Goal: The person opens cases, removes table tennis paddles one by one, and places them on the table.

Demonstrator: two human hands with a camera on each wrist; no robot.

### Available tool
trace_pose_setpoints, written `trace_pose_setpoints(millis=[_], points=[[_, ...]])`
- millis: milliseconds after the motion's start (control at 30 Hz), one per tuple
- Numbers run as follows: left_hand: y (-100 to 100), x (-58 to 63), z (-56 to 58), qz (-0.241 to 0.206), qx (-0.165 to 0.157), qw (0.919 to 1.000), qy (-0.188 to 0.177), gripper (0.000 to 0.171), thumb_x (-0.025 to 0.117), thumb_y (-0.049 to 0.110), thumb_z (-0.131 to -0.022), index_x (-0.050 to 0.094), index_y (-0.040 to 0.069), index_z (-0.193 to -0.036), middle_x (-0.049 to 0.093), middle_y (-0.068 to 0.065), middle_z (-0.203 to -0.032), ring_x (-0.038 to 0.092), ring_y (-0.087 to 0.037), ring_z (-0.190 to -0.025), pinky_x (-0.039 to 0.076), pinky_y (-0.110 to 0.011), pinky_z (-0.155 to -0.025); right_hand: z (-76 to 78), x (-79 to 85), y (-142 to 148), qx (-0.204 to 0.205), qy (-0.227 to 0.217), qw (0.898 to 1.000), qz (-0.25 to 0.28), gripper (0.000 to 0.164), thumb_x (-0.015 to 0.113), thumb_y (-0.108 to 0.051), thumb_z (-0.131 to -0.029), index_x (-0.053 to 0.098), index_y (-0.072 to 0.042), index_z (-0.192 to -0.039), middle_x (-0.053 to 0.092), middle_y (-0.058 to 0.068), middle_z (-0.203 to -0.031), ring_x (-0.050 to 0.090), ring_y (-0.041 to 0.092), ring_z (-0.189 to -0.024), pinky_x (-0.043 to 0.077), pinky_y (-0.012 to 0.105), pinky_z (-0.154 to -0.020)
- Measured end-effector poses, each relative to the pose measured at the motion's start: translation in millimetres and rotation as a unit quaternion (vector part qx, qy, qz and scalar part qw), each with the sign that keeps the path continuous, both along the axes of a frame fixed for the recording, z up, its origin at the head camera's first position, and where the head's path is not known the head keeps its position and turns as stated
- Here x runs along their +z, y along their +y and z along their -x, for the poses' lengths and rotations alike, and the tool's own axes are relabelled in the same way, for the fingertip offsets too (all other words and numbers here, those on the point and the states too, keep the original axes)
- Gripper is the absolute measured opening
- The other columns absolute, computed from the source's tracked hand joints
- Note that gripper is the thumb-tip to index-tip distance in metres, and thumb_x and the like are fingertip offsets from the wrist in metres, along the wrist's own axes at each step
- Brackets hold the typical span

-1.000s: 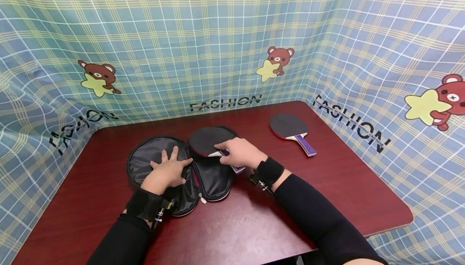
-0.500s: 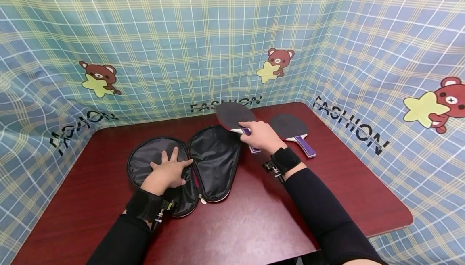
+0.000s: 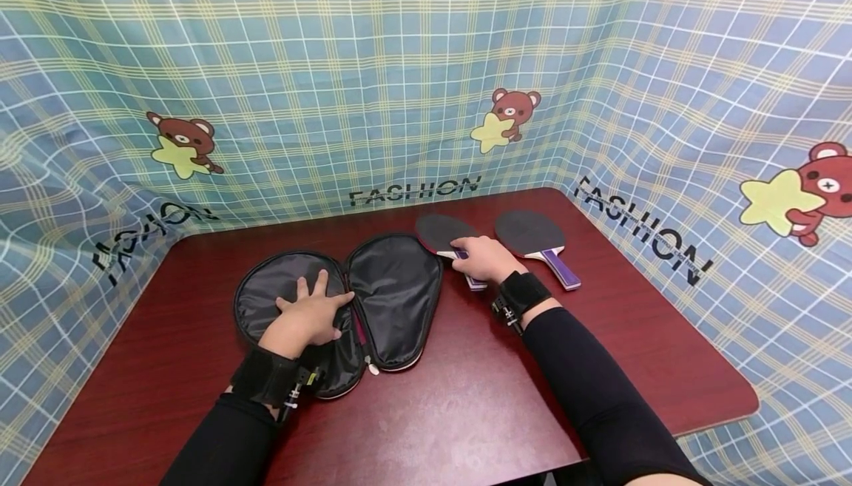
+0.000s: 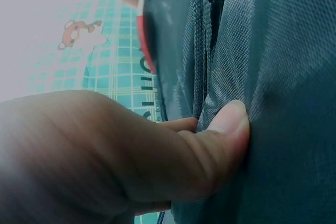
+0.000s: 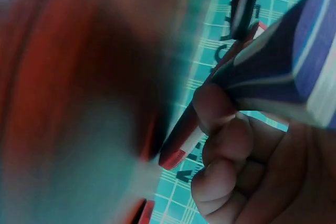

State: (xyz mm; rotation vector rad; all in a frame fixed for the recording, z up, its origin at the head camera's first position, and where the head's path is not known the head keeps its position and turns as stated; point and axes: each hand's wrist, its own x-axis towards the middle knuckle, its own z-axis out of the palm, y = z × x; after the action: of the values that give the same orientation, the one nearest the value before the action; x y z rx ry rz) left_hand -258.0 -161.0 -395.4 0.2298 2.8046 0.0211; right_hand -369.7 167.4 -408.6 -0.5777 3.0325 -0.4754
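A black zip case [image 3: 398, 301] lies unfolded on the table, its two paddle-shaped halves side by side. My left hand [image 3: 305, 321] rests with spread fingers on the left half; in the left wrist view its thumb [image 4: 228, 129] presses the cloth beside the zip. To the right of the case, my right hand [image 3: 490, 258] grips a table tennis bat [image 3: 439, 232] by its purple handle [image 5: 273, 74]. Its dark side faces up, and its blade edge borders the case's upper right edge. Another bat [image 3: 529, 231] lies farther right, handle toward me.
The reddish-brown table [image 3: 612, 345] has rounded corners. Plaid curtains [image 3: 319, 86] with bear prints surround it at the back and sides. A zip pull [image 3: 373, 368] hangs at the case's near end, between the halves.
My right hand has lifted the bat off the case's right half, carried it right and lowered it toward the table near the other bat. My left hand has stayed in place.
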Motion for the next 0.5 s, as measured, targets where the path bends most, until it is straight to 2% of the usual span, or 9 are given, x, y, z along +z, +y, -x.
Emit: trace_pose_setpoints(millis=[100, 200, 333, 500], points=[[0.2, -0.1, 0.2, 0.0, 0.0, 1.0, 0.003, 0.069, 0.065, 0.032, -0.08, 0.029, 0.033, -0.138, -0.01, -0.019, -0.144, -0.009, -0.049, -0.125, 0.008, -0.074, -0.08, 1.9, -5.4, -0.1, 0.002, -0.01, 1.0, -0.015, 0.053, 0.053, -0.032, -0.078, 0.047, -0.021, -0.13, 0.055, 0.001, -0.113, 0.051, 0.014, -0.08, 0.041, 0.03, -0.07], [0.4, -0.5, 0.4, 0.001, 0.002, 1.0, 0.005, 0.069, 0.065, 0.032, -0.079, 0.029, 0.033, -0.138, -0.01, -0.019, -0.144, -0.009, -0.049, -0.125, 0.008, -0.074, -0.08, 3.1, -8.5, 0.6, -0.001, -0.019, 0.999, -0.036, 0.056, 0.053, -0.033, -0.078, 0.045, -0.018, -0.131, 0.054, 0.004, -0.117, 0.052, 0.014, -0.083, 0.041, 0.031, -0.074], [0.8, -1.1, 0.3, 0.003, 0.006, 1.0, 0.002, 0.069, 0.065, 0.032, -0.079, 0.029, 0.034, -0.138, -0.01, -0.019, -0.144, -0.01, -0.049, -0.125, 0.007, -0.074, -0.08, 3.0, -8.9, 3.5, -0.014, -0.033, 0.998, -0.054, 0.058, 0.054, -0.034, -0.08, 0.043, -0.014, -0.133, 0.05, 0.007, -0.124, 0.052, 0.016, -0.093, 0.041, 0.034, -0.081], [1.5, -1.5, -0.1, 0.003, 0.006, 1.0, 0.003, 0.069, 0.065, 0.033, -0.079, 0.029, 0.034, -0.138, -0.01, -0.019, -0.144, -0.009, -0.049, -0.125, 0.007, -0.074, -0.08, 2.1, -7.2, 8.5, -0.032, -0.037, 0.997, -0.062, 0.058, 0.055, -0.034, -0.079, 0.044, -0.012, -0.132, 0.051, 0.008, -0.121, 0.052, 0.019, -0.092, 0.041, 0.038, -0.079]])
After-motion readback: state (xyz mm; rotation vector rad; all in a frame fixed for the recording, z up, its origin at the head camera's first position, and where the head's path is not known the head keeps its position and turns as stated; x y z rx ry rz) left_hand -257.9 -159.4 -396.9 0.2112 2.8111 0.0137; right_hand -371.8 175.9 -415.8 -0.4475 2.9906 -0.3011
